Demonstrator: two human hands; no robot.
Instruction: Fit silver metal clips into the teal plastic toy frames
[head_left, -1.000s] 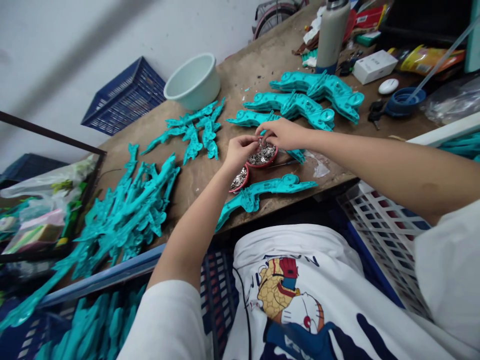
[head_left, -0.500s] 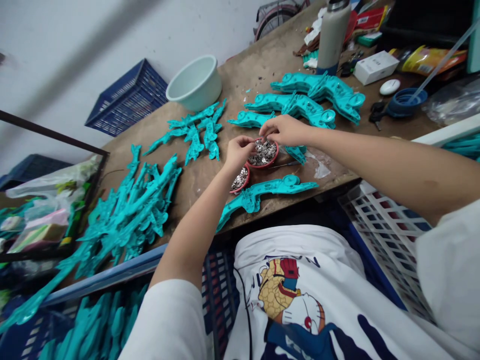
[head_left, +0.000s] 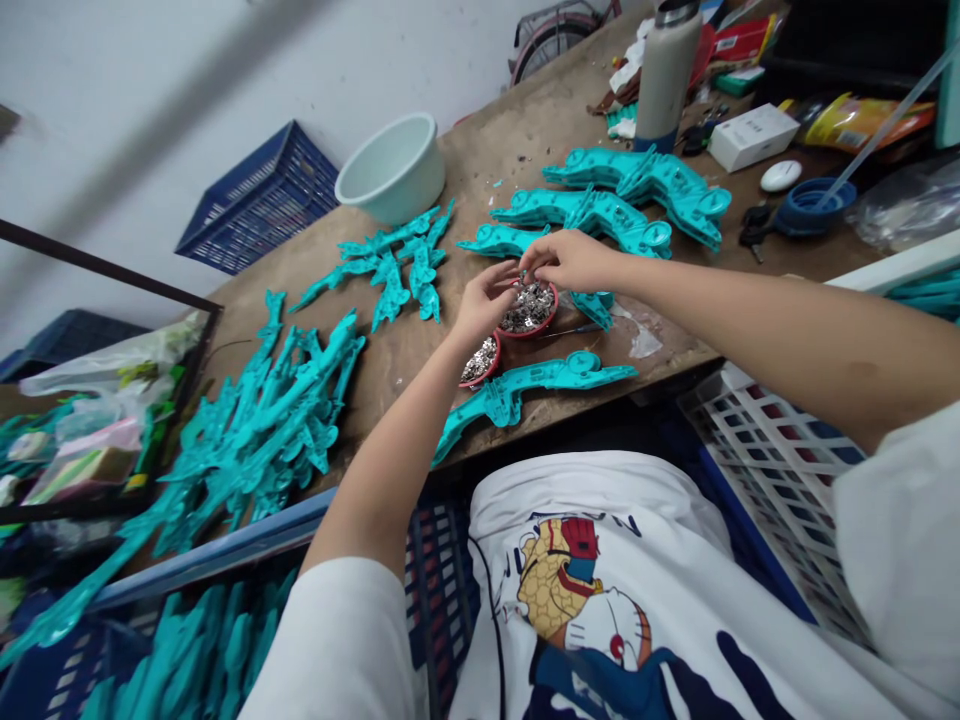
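Both of my hands are over a red bowl of small shiny metal pieces. At the bowl's left edge is my left hand, its thumb and fingers slightly apart with nothing visible between them. My right hand is bent down at the far side, its fingertips pinched together on a tiny metal piece, too small to make out well. A second red bowl with similar pieces is partly hidden by my left wrist. Nearer me lies a long turquoise plastic part.
More turquoise parts lie beyond my right hand, at the middle left and in a heap. A pale basin stands at the back. To the right are a bottle, a white box and a blue lid.
My left thumb and fingers have parted from their earlier pinch. My right hand has stayed almost in place, and a small metal piece now shows at its fingertips.
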